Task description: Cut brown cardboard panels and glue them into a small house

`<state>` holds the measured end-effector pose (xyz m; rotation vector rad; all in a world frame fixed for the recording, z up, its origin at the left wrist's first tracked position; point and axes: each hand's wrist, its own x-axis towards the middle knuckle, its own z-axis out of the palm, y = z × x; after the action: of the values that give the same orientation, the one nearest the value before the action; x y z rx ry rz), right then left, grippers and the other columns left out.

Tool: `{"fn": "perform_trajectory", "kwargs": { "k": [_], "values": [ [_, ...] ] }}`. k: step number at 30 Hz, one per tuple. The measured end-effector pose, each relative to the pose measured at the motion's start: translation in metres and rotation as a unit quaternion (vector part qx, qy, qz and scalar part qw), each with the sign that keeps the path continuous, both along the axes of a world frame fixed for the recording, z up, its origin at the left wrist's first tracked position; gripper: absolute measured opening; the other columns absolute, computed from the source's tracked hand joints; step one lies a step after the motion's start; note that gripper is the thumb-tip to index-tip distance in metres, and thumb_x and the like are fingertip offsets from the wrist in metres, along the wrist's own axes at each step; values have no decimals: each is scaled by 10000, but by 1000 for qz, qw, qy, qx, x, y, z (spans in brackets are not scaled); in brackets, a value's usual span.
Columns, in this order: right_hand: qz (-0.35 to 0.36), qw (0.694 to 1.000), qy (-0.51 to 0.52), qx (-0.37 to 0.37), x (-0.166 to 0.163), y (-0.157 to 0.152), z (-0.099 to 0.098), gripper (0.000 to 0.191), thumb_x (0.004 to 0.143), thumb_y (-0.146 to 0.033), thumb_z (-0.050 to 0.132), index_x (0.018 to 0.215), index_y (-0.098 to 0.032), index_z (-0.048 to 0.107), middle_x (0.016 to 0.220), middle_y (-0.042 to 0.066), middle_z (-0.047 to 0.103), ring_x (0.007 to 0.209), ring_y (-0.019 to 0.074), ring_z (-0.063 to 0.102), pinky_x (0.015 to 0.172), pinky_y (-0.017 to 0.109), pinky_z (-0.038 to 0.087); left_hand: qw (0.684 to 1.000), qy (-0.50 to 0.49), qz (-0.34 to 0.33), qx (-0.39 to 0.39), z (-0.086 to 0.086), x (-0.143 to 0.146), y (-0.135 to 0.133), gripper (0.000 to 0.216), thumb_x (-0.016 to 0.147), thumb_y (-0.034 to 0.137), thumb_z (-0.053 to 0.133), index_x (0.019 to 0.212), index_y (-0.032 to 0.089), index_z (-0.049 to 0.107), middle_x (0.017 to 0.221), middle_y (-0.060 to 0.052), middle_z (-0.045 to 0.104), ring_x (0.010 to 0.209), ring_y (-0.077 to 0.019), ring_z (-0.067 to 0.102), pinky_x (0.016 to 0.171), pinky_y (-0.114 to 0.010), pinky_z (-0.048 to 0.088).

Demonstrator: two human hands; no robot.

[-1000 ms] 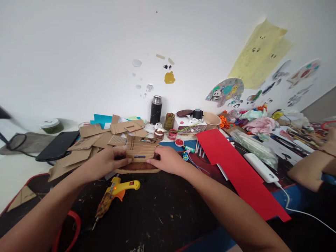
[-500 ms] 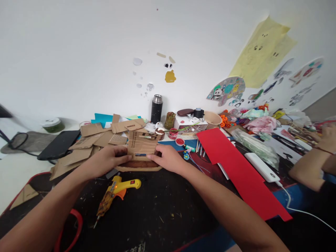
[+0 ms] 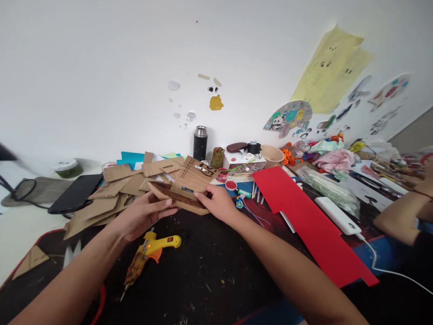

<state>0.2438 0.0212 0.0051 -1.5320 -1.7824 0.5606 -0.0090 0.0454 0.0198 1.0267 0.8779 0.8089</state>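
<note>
A brown cardboard model [image 3: 189,185], a flat base with an upright panel on it, is lifted off the black mat [image 3: 209,266] and tilted. My right hand [image 3: 218,204] pinches its right edge. My left hand [image 3: 144,215] lies under its left side, fingers stretched out and touching the base. A yellow hot glue gun [image 3: 149,252] lies on the mat just below my left hand, its indicator light glowing.
Loose cardboard pieces [image 3: 111,192] pile up at the back left beside a black phone [image 3: 76,193]. A red card sheet [image 3: 304,216], a white power bank [image 3: 338,216], a black flask [image 3: 200,143] and craft clutter lie to the right. Another person's arm [image 3: 402,212] rests at far right.
The cardboard model has been lifted off the mat and tilted to the left. My left hand has opened and slid under it, while my right hand keeps its grip.
</note>
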Motion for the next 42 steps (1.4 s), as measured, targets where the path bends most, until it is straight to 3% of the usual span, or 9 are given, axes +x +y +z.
{"fn": "perform_trajectory", "kwargs": {
  "k": [4, 11, 19, 24, 30, 34, 42],
  "values": [
    [-3, 1000, 15, 7, -3, -1, 0, 325, 962, -383, 748, 723, -201, 624, 710, -8, 645, 668, 160, 552, 641, 284, 337, 1000, -2, 8, -5, 2, 7, -5, 505, 710, 228, 971, 1174, 213, 772, 1344, -120, 787, 1233, -296, 757, 968, -336, 686],
    [24, 997, 72, -4, -4, -4, -2, 279, 959, -386, 726, 765, -196, 665, 702, -21, 622, 673, 157, 533, 646, 282, 347, 999, -9, 33, 0, 5, 8, -7, 502, 732, 359, 972, 1166, 203, 772, 1373, -135, 777, 1243, -329, 751, 881, -325, 709],
    [65, 973, 216, -51, 12, 1, 2, 529, 984, -691, 598, 954, -192, 771, 890, 50, 757, 774, 183, 648, 715, 297, 484, 996, -39, 82, 10, 12, 6, -4, 537, 720, 266, 946, 1217, 251, 741, 1240, -90, 833, 1091, -305, 810, 772, -321, 728],
    [63, 959, 269, -67, 22, 0, 2, 644, 976, -799, 517, 944, -200, 753, 871, 72, 757, 776, 199, 691, 734, 324, 539, 996, -46, 81, 6, 14, 3, -2, 559, 683, 285, 979, 1189, 221, 750, 1203, -89, 843, 1007, -269, 824, 809, -323, 726],
    [65, 966, 245, -51, 19, -7, 6, 409, 915, -612, 750, 916, -203, 763, 864, 36, 751, 801, 193, 664, 770, 316, 507, 997, -30, 69, 13, 15, 1, -2, 695, 637, 376, 1029, 1248, 215, 739, 1277, -108, 823, 1058, -270, 813, 804, -281, 716],
    [59, 979, 195, -30, 10, -7, 5, 308, 924, -504, 765, 933, -196, 754, 839, 12, 724, 748, 169, 616, 711, 291, 456, 998, -14, 59, 18, 13, 3, -5, 645, 668, 389, 1015, 1238, 243, 750, 1325, -96, 807, 1161, -289, 787, 818, -277, 713],
    [9, 992, 125, -16, -1, -4, 3, 289, 924, -418, 783, 790, -206, 641, 753, -25, 657, 701, 156, 566, 656, 265, 397, 998, 10, 56, 40, 12, 5, -7, 575, 691, 436, 994, 1189, 251, 774, 1349, -99, 796, 1244, -321, 754, 820, -273, 708]
  ]
}}
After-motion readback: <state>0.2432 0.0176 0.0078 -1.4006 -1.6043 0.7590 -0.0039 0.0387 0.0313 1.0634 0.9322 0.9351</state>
